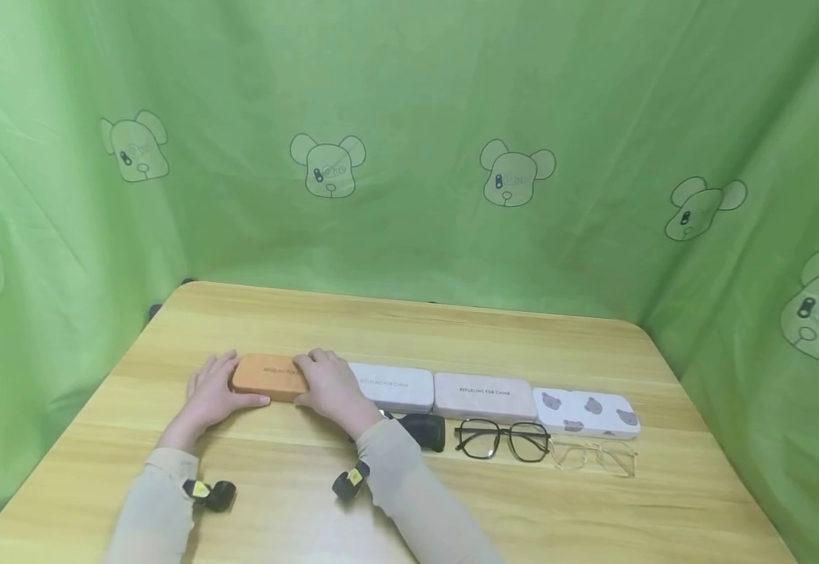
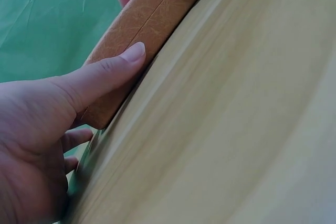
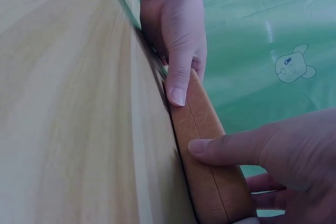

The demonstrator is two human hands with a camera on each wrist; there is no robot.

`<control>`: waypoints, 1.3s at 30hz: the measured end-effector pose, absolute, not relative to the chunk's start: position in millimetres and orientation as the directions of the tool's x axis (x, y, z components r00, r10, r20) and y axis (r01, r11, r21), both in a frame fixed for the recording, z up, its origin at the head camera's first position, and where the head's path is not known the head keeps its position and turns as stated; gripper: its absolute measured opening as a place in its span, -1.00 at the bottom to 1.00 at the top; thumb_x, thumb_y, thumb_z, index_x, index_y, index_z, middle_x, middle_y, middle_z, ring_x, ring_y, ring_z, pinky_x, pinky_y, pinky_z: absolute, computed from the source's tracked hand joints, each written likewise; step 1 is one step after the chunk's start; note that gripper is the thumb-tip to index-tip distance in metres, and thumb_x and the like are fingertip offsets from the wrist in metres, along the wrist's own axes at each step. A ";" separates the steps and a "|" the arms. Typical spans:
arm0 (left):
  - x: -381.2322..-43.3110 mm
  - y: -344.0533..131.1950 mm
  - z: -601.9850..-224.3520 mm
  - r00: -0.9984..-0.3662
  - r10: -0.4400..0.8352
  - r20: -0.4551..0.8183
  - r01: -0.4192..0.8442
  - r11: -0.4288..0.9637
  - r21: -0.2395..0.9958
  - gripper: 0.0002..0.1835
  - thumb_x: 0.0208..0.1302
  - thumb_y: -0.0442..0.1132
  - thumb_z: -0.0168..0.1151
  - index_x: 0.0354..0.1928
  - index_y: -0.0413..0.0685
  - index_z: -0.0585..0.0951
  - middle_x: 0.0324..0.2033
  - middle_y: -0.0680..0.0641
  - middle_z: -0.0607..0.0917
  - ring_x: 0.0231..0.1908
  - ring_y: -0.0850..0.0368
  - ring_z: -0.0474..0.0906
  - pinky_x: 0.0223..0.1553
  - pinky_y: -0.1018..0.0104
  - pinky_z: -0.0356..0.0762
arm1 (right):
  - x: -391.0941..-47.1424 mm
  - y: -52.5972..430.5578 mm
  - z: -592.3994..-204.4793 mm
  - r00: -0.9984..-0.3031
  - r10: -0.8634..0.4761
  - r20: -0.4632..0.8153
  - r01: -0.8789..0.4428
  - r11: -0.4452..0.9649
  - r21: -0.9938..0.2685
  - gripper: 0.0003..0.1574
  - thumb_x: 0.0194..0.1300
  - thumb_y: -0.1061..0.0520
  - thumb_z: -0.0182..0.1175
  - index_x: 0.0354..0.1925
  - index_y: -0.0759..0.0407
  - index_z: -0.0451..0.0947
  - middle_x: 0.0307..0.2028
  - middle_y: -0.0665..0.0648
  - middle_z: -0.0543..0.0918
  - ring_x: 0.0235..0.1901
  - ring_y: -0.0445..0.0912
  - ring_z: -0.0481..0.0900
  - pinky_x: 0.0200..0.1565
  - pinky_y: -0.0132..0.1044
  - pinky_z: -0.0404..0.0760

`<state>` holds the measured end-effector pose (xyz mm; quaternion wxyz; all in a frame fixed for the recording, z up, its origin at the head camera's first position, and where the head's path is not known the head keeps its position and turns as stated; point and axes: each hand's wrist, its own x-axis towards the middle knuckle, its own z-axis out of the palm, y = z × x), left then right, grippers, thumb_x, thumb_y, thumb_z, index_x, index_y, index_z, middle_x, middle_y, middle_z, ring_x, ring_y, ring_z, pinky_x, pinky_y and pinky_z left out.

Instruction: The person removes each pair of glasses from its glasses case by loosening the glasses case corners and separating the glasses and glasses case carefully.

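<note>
An orange-brown glasses case [image 1: 268,376] with printed lettering lies at the left end of a row on the table. My left hand [image 1: 208,394] holds its left end, thumb along the front side and fingers around the end. At the case's right end is my right hand [image 1: 335,389], its thumb pressed on the front side and its fingers reaching over the top toward the back. Both thumbs [image 2: 134,52] show on the seamed front side in the left wrist view. In the right wrist view, the case [image 3: 202,129] sits low against the tabletop, its seam closed.
Right of the orange case stand a white case [image 1: 398,389], a pale pink case [image 1: 485,398] and a bear-patterned case [image 1: 586,413]. In front lie dark glasses [image 1: 425,432] partly hidden by the right sleeve, black-framed glasses [image 1: 503,439] and clear-framed glasses [image 1: 595,457]. Green curtains [image 1: 409,251] surround the table.
</note>
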<state>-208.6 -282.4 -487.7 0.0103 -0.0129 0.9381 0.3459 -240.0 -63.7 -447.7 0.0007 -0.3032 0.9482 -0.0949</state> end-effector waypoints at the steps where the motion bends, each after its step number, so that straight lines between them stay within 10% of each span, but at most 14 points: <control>1: -208.7 -282.5 -487.6 -0.999 -0.018 -0.028 -0.031 0.761 0.648 0.13 -0.09 0.19 0.49 0.38 -0.39 0.21 0.45 -0.45 0.06 0.44 -0.51 -0.24 0.36 -0.47 -0.45 | -240.1 -63.3 -447.3 -0.815 -0.577 0.058 -0.577 0.796 -0.185 -0.13 0.08 -0.14 0.42 0.31 0.04 0.40 0.19 0.11 0.55 0.18 -0.03 0.51 0.27 -0.19 0.49; 39: -206.8 -282.7 -487.0 -0.999 -0.009 0.040 0.017 0.788 0.616 0.04 -0.11 0.17 0.50 0.33 -0.32 0.33 0.41 -0.48 0.14 0.41 -0.55 -0.13 0.35 -0.50 -0.32 | -252.7 -51.4 -443.9 -0.695 -0.718 -0.013 -0.707 0.687 -0.169 -0.31 0.50 -0.19 -0.11 0.42 0.12 0.24 0.30 0.18 0.48 0.30 0.05 0.44 0.41 -0.14 0.34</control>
